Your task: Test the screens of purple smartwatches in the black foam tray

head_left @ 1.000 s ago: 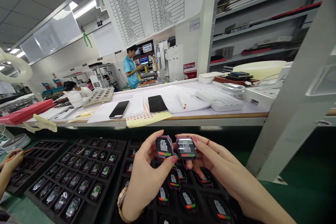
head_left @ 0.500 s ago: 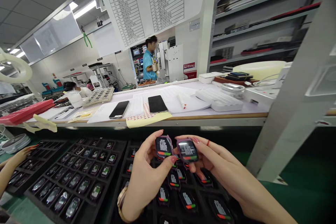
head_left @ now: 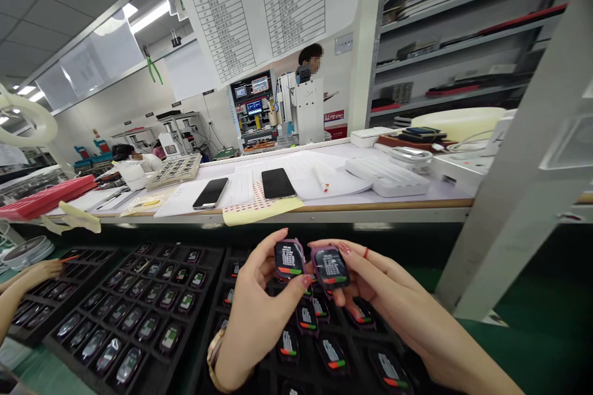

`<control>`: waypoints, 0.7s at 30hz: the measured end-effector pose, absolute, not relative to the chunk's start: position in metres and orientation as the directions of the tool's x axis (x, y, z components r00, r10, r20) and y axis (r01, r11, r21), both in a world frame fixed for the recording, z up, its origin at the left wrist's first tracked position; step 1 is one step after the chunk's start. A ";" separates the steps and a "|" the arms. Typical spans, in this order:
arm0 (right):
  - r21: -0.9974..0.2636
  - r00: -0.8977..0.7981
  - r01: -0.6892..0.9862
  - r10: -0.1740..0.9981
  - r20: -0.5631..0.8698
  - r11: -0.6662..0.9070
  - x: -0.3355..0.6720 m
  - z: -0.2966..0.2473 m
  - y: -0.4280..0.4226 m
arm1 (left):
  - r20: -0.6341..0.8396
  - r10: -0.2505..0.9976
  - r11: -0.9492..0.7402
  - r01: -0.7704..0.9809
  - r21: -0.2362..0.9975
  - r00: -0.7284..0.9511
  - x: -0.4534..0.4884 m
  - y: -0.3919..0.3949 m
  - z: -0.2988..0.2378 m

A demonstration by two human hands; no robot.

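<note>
At the lower centre of the frame my left hand (head_left: 259,302) rises wrist-up, thumb and forefinger pinching a small watch (head_left: 288,259) by its edges. My right hand (head_left: 375,287) reaches in from the lower right, fingers gripping a second watch (head_left: 330,266) just beside it, above a black tray (head_left: 310,345).

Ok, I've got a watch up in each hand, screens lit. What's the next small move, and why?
Probably tip the right watch, pinched in the right hand, level with the left watch in the left hand. Both screens show text above red and green bars, but the right one sits tilted, so squared up they would likely compare more easily.
</note>
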State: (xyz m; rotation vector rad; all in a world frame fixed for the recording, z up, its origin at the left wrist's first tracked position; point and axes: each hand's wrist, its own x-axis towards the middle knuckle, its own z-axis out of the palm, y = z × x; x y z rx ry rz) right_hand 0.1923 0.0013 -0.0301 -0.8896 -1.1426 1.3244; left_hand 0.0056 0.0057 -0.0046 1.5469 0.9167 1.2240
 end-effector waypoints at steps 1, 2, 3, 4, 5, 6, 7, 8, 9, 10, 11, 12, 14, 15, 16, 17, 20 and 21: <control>-0.961 -0.096 -0.263 0.989 0.113 0.085 0.192 -0.029 0.001 | 0.281 0.933 -0.290 0.006 0.957 0.225 0.006 0.006 -0.005; -0.960 -0.096 -0.267 0.989 0.110 0.081 0.192 -0.027 0.000 | 0.281 0.933 -0.290 0.006 0.957 0.226 0.006 0.006 -0.004; -0.959 -0.096 -0.272 0.989 0.110 0.080 0.192 -0.026 -0.001 | 0.280 0.933 -0.289 0.006 0.957 0.226 0.006 0.006 -0.004; -0.959 -0.096 -0.273 0.989 0.109 0.079 0.192 -0.024 -0.002 | 0.278 0.934 -0.287 0.007 0.958 0.226 0.006 0.006 -0.004; -0.959 -0.096 -0.274 0.989 0.109 0.079 0.192 -0.023 -0.002 | 0.276 0.935 -0.285 0.009 0.959 0.224 0.006 0.006 -0.004; -0.957 -0.097 -0.277 0.989 0.110 0.079 0.192 -0.023 -0.003 | 0.274 0.936 -0.283 0.010 0.959 0.222 0.006 0.006 -0.003; -0.955 -0.100 -0.284 0.988 0.115 0.082 0.192 -0.023 -0.002 | 0.272 0.937 -0.281 0.010 0.960 0.219 0.006 0.006 -0.003; -0.952 -0.103 -0.292 0.987 0.121 0.086 0.192 -0.024 -0.002 | 0.271 0.937 -0.280 0.010 0.960 0.218 0.006 0.006 -0.002; -0.949 -0.107 -0.301 0.986 0.128 0.090 0.192 -0.026 -0.001 | 0.271 0.938 -0.280 0.011 0.960 0.217 0.006 0.006 -0.002; -0.947 -0.112 -0.307 0.985 0.135 0.095 0.192 -0.028 0.000 | 0.272 0.937 -0.281 0.011 0.959 0.218 0.006 0.006 -0.002; -0.945 -0.112 -0.312 0.984 0.141 0.100 0.192 -0.030 0.001 | 0.273 0.937 -0.282 0.011 0.959 0.219 0.006 0.005 -0.002; -0.945 -0.112 -0.312 0.984 0.141 0.100 0.193 -0.031 0.001 | 0.273 0.937 -0.282 0.011 0.959 0.217 0.006 0.005 -0.002; -0.947 -0.102 -0.306 0.985 0.138 0.101 0.193 -0.034 0.002 | 0.273 0.938 -0.282 0.009 0.959 0.214 0.006 0.005 -0.003; -0.949 -0.097 -0.299 0.986 0.137 0.102 0.193 -0.034 0.003 | 0.272 0.938 -0.280 0.009 0.960 0.213 0.006 0.005 -0.003; -0.951 -0.092 -0.291 0.986 0.136 0.104 0.193 -0.034 0.003 | 0.272 0.939 -0.280 0.010 0.960 0.212 0.006 0.005 -0.003; -0.953 -0.090 -0.283 0.986 0.138 0.107 0.193 -0.033 0.003 | 0.271 0.939 -0.280 0.012 0.960 0.214 0.005 0.005 -0.003; -0.957 -0.090 -0.268 0.986 0.137 0.109 0.193 -0.030 0.003 | 0.270 0.938 -0.281 0.018 0.960 0.219 0.005 0.005 -0.004; -0.959 -0.088 -0.262 0.987 0.134 0.107 0.193 -0.030 0.003 | 0.270 0.937 -0.281 0.020 0.960 0.221 0.005 0.005 -0.004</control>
